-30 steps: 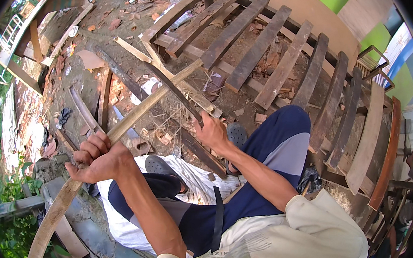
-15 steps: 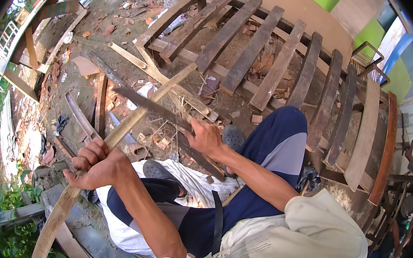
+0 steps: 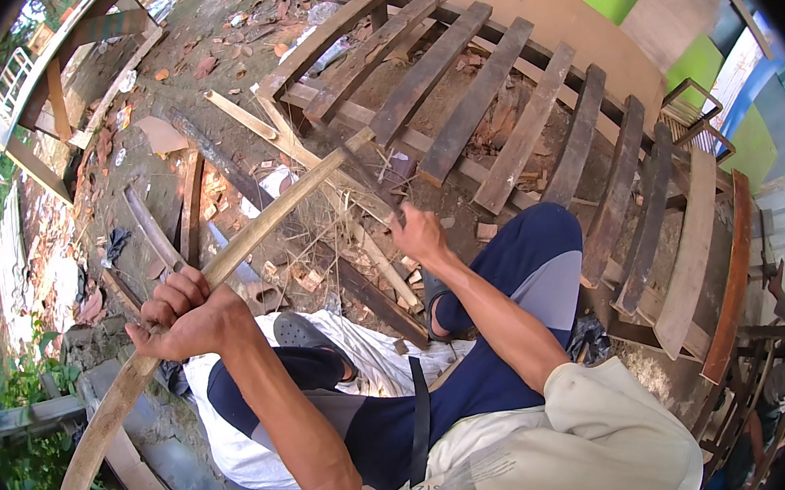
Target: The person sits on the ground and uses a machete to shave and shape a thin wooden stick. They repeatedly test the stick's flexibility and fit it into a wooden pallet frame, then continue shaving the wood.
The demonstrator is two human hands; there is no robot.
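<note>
The right hand (image 3: pixel 420 233) is shifting a little outward, and the narrow dark blade (image 3: pixel 369 174) in it is swinging round with it: half a second ago it was reaching well across the long pale strip (image 3: pixel 285 205), and now it is pointing more steeply, its visible part running up to the strip's far end. The blade is blurring, so I can't tell whether its edge is biting, touching or only passing close by. The right fingers are curling tightly round the blade's near end, hiding whatever handle is there. Meanwhile the left hand (image 3: pixel 191 312) is hardly moving at all; its fingers are wrapping the strip firmly, the thumb sticking out to the side, so the strip is slanting just as before, its near end curving down to the lower left and its far end standing out ahead of the knees, near the slatted frame (image 3: pixel 433 73). To my eye, the change is bringing the blade's work to the strip's tip while the left grip is giving it a steady hold. Below, wood chips (image 3: pixel 311 278) are lying about the ground, a dark plank (image 3: pixel 368 290) is resting near the feet, and a grey clog (image 3: pixel 299 333) is pressing against the white sheet (image 3: pixel 250 438).
</note>
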